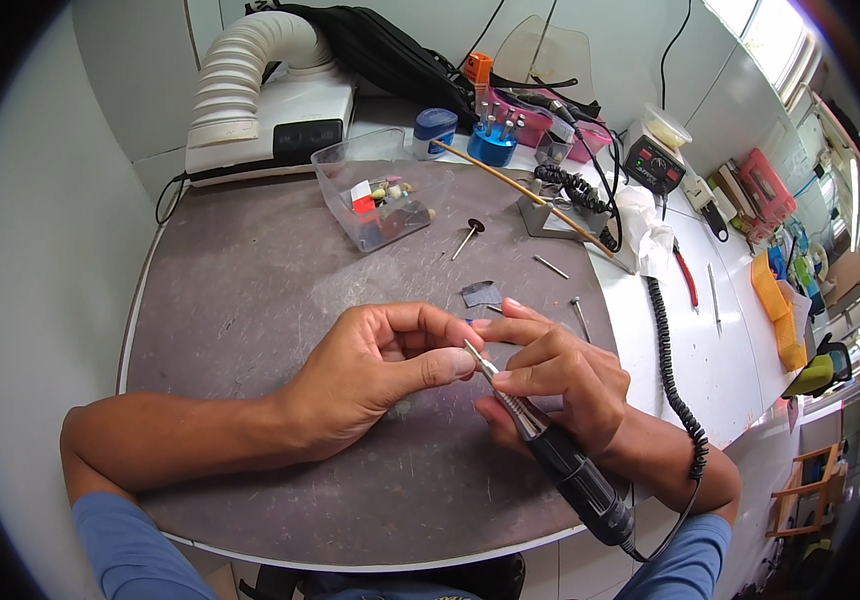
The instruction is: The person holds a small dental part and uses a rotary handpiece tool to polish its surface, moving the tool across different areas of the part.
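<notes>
My right hand (575, 385) grips a black-and-silver rotary handpiece (568, 468), its narrow tip angled up and left. My left hand (375, 365) is closed in a pinch beside that tip; whatever its fingertips hold is hidden or too small to name. The tip touches or nearly touches the left fingertips. Just beyond the hands, a small dark grey scrap (480, 293), perhaps abrasive paper, lies on the brown mat. Loose metal bits (551, 266) lie to the right of it. A brown disc on a thin shank (467, 238) rests farther back.
A clear plastic box (342, 200) of small bits stands beyond my hands. Behind it are a white machine with a hose (225, 95) and a blue bit holder (491, 148). A wooden stick (540, 200) slants right. A coiled black cord (670, 370) runs past my right arm.
</notes>
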A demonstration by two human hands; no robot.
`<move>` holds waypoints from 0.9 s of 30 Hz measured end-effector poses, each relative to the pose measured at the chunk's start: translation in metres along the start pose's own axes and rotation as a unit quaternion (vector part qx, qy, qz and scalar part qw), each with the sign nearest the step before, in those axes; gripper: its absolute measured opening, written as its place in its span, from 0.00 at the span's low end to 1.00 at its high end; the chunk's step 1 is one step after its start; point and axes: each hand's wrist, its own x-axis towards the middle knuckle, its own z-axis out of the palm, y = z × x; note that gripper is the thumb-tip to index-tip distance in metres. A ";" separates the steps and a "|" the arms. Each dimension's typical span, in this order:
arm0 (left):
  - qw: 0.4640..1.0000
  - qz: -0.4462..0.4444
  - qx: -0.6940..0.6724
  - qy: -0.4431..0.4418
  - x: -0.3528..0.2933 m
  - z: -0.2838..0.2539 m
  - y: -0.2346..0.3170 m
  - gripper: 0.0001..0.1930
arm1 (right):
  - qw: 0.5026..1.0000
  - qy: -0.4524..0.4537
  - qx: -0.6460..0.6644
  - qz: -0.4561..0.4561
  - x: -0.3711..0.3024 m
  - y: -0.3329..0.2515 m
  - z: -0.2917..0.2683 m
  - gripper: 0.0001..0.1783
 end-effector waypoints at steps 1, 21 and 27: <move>1.000 0.001 -0.002 0.001 0.000 0.000 0.000 0.09 | 1.000 0.000 0.000 0.000 0.000 0.000 0.000 0.12; 1.000 -0.001 -0.004 -0.001 0.000 0.001 0.001 0.10 | 1.000 0.012 -0.001 -0.005 -0.001 0.000 0.001 0.13; 1.000 -0.013 0.000 0.005 0.000 0.000 0.002 0.09 | 1.000 0.002 0.001 0.001 0.001 0.000 0.001 0.12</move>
